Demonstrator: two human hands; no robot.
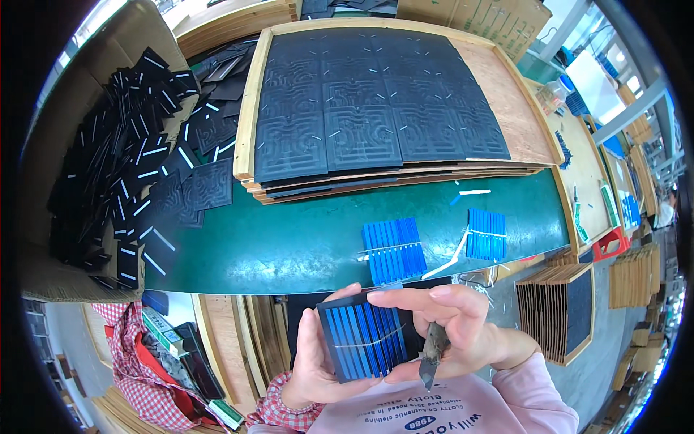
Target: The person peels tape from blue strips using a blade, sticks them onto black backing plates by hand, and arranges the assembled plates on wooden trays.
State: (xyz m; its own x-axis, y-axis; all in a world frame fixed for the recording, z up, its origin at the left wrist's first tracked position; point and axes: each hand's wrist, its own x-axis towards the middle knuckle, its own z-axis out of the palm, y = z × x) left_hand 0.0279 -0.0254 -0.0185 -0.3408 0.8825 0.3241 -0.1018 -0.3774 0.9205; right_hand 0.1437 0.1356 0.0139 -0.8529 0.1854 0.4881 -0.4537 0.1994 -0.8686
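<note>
Low in the middle of the head view, I hold a square black panel [323, 318] up off the table. Against its face lies a row of narrow blue solar cell strips [365, 336], crossed by a thin pale wire. My left hand [311, 354] is closed on the panel's left side. My right hand [452, 318] pinches the strips and panel at the right, fingers along the top edge, thumb near the lower corner. A grey, pointed, blade-like tool [432, 354] is tucked in that hand. Two similar strip bundles lie ahead, a nearer one [394, 251] and a smaller one [486, 234].
A wooden-rimmed tray stack [253, 87] carrying black panels stands at the back of the green table [289, 246]. At left, a cardboard box [155, 36] spills black pieces [137, 137]. White strips [452, 257] lie beside the bundles. Wooden frames [553, 311] stand at right.
</note>
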